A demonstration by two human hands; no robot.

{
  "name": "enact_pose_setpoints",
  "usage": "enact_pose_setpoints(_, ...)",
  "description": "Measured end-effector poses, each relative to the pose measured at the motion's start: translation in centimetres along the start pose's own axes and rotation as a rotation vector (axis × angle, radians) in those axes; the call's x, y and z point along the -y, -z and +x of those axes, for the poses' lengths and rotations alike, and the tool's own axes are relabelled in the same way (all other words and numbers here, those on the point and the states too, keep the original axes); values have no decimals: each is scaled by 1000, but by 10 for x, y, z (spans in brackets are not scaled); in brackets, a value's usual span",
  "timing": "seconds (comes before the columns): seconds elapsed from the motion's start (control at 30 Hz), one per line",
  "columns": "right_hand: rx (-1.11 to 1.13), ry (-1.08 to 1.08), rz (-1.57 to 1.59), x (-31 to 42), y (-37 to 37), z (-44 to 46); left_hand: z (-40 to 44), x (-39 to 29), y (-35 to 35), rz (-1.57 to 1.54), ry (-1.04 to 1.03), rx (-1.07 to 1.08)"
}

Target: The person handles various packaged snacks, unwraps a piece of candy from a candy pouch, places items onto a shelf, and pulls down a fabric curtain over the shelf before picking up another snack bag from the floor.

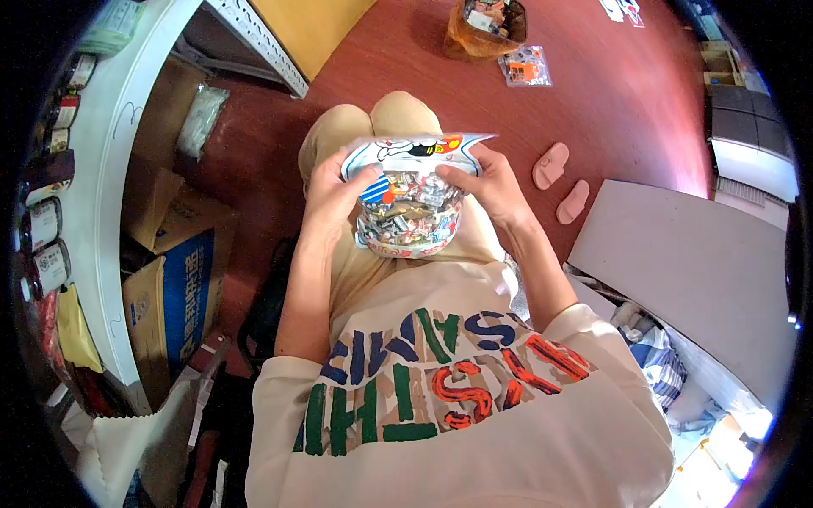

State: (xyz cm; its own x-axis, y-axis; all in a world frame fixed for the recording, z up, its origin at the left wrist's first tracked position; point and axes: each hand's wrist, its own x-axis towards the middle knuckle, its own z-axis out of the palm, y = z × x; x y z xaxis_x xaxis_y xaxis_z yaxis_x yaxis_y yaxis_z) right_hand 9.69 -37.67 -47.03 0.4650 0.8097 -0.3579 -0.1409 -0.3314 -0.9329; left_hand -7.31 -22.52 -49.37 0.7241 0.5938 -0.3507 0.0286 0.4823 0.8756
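A plump see-through bag of wrapped candies [411, 212] rests on the lap, its top edge printed with a cartoon figure in white, black, red and blue. Many small shiny wrappers show through the plastic. My left hand [330, 184] grips the upper left corner, the thumb lying across the front. At the upper right corner, my right hand [491, 182] pinches the bag in the same way, thumb on the front. The fingers of both hands are mostly hidden behind the bag. Whether the top is sealed I cannot tell.
Jars [47, 245] line a white shelf [140, 102] on the left, with cardboard boxes [174, 288] below. Ahead on the red floor stand a filled waste bin [478, 42] and a plastic packet [525, 66]. Pink slippers [550, 165] lie by a grey-white panel [677, 262] at right.
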Motion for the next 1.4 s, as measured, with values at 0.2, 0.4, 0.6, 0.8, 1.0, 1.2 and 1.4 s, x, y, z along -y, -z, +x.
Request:
enact_pose_setpoints(0.2,13,-97,29,2,-3,5,-3,-16,-2,107,108,41)
enact_pose_setpoints(0.4,21,-127,66,15,-6,3,2,-4,3,76,127,23)
enact_pose_setpoints(0.6,163,-41,-194,17,-2,22,0,-8,2,118,113,32)
enact_pose_setpoints(0.8,129,-137,-111,20,-4,21,0,-7,7,93,109,70)
enact_pose_setpoints(1.0,170,-171,-68,22,-3,23,1,-7,3,26,38,109)
enact_pose_setpoints(1.2,197,49,-19,23,-14,33,-2,-8,0,80,110,4)
enact_pose_setpoints(1.4,177,0,67,16,-12,33,-1,2,19,76,70,20)
